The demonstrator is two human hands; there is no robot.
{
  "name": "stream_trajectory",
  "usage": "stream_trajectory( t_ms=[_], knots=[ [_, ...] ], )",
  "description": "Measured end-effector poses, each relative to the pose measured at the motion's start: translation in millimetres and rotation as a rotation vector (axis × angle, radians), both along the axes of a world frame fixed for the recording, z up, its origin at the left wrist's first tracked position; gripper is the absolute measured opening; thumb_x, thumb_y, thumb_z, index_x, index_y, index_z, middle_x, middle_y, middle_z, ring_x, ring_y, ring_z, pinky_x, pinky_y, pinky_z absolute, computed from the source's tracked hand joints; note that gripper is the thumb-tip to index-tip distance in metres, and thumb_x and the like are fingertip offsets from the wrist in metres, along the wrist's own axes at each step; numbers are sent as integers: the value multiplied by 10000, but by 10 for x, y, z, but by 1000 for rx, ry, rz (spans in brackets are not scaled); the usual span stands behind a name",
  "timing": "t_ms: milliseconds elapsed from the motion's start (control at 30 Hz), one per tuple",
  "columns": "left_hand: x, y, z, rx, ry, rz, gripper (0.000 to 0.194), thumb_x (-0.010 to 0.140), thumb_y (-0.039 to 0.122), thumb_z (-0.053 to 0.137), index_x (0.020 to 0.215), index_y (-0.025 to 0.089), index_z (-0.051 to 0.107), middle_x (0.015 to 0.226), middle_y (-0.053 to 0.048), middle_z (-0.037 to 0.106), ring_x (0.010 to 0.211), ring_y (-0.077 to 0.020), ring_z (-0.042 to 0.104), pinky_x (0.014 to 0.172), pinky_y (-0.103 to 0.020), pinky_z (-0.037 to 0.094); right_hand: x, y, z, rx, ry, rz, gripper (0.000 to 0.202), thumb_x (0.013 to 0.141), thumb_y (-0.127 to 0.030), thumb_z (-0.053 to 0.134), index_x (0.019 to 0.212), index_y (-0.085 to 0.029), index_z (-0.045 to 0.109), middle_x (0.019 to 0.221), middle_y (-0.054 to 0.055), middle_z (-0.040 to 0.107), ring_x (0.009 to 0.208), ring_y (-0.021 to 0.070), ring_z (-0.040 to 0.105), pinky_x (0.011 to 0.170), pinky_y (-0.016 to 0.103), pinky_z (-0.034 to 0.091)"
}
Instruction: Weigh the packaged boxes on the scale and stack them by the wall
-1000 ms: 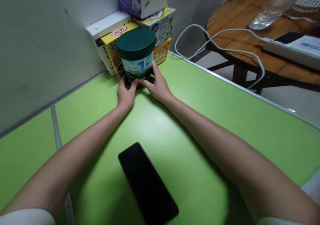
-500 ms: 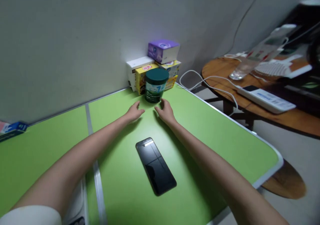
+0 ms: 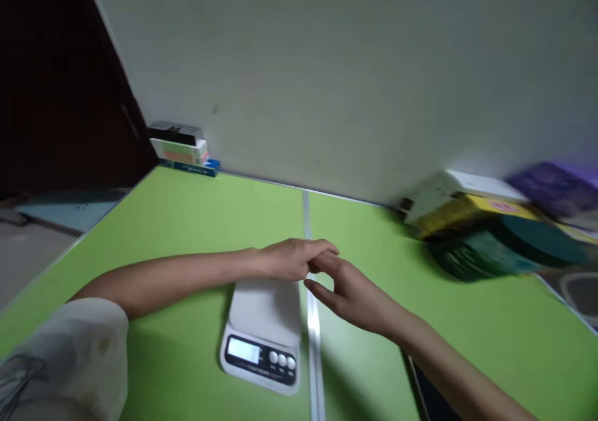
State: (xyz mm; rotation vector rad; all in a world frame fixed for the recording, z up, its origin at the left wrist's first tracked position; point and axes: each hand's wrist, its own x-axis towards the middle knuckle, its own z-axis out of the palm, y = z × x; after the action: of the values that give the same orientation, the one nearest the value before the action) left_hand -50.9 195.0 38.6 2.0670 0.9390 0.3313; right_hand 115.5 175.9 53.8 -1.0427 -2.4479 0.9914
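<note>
My left hand (image 3: 289, 259) reaches across the table above the far edge of a white digital scale (image 3: 266, 312). Its fingers are stretched out over the fingertips of my right hand (image 3: 350, 293), so the two hands overlap and seem to touch. Between them I see no object. On my right hand the thumb stands apart from the fingers. The scale has a lit display and several round buttons, and its far part is hidden behind my left hand. A dark phone (image 3: 427, 387) lies partly covered by my right forearm.
A green tub (image 3: 486, 250), blurred and slanted in view, stands at the right before a yellow box (image 3: 448, 215), a white box (image 3: 486, 184) and a purple pack (image 3: 551, 187). Small stacked boxes (image 3: 182, 150) sit at the far left corner. A metal seam (image 3: 314, 346) crosses the green table (image 3: 252, 206).
My view has swung left, bringing the whole scale into sight. Both hands have left the space before the green tub and come together near the scale and the seam.
</note>
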Motion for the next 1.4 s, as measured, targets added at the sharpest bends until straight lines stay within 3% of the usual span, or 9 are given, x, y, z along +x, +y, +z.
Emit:
stream_trajectory(
  t_ms=[233, 367, 567, 800, 933, 1033, 1200, 1300, 1400],
  knots=[
    [-1068, 131, -349, 94, -135, 399, 159, 860, 211, 581, 1013, 172, 589, 917, -72, 731, 833, -230, 683, 676, -304, 499, -1164, 548, 121, -333, -17, 209, 246, 877, -339, 581, 1003, -169, 706, 1007, 87, 739, 919, 224, 702, 859, 395, 587],
    [-1370, 432, -624, 161, -240, 588, 113, 836, 212, 600, 942, 171, 598, 926, -73, 706, 843, -237, 671, 727, -335, 517, -1654, 895, 48, -191, -118, 205, 223, 834, -281, 584, 972, -174, 722, 977, 88, 746, 878, 233, 708, 838, 407, 590],
    [-1691, 1017, -857, 382, -419, 798, 386, 794, 54, 504, 1157, 177, 553, 1239, -135, 570, 1187, -252, 559, 1038, -417, 460, -2093, 1460, -164, 55, -112, 19, 262, 811, -283, 596, 1022, -190, 721, 1065, 120, 737, 942, 273, 697, 865, 494, 578],
    [-2687, 1810, -667, 655, -696, 1248, 626, 813, 10, 459, 1391, 242, 391, 1542, -85, 362, 1505, -241, 201, 1260, -487, 138, -2777, 2147, -247, 19, 124, -212, 532, 755, -301, 673, 1247, -109, 609, 1215, 205, 666, 1118, 332, 655, 1021, 572, 505],
    [-3424, 2181, -509, 518, -688, 1511, 735, 803, -7, 553, 1471, 136, 283, 1629, -100, 220, 1539, -255, 33, 1273, -480, 7, -3195, 2476, -330, -52, 305, -251, 635, 699, -267, 685, 1308, -135, 559, 1374, 191, 572, 1307, 380, 522, 1132, 621, 359],
    [-3784, 2331, -485, 408, -656, 1580, 640, 827, 59, 597, 1418, 109, 357, 1582, -142, 321, 1525, -335, 91, 1245, -567, -13, -3418, 2673, -431, -95, 361, -291, 680, 641, -207, 650, 1313, -161, 554, 1416, 139, 549, 1378, 394, 436, 1164, 628, 290],
    [-3766, 2184, -539, 404, -619, 1536, 545, 753, 50, 654, 1241, 254, 526, 1501, -77, 447, 1498, -351, 197, 1229, -576, -40, -3409, 2697, -443, -98, 399, -149, 632, 678, -222, 552, 1310, -191, 567, 1328, 57, 626, 1358, 353, 450, 1153, 629, 304],
    [-3398, 1794, -547, 413, -573, 1445, 630, 688, -5, 629, 1264, 222, 511, 1549, -102, 374, 1510, -355, 149, 1226, -573, -101, -3020, 2415, -330, -61, 428, -184, 664, 695, -220, 520, 1360, -235, 533, 1406, 20, 574, 1397, 325, 412, 1163, 607, 306],
    [-2831, 1149, -572, 363, -535, 1285, 757, 666, -3, 593, 1372, 232, 452, 1581, -99, 327, 1514, -344, 162, 1256, -536, 24, -2362, 1905, -239, -72, 422, -262, 706, 718, -223, 517, 1419, -299, 478, 1490, -19, 496, 1449, 309, 357, 1171, 601, 306]
  ],
)
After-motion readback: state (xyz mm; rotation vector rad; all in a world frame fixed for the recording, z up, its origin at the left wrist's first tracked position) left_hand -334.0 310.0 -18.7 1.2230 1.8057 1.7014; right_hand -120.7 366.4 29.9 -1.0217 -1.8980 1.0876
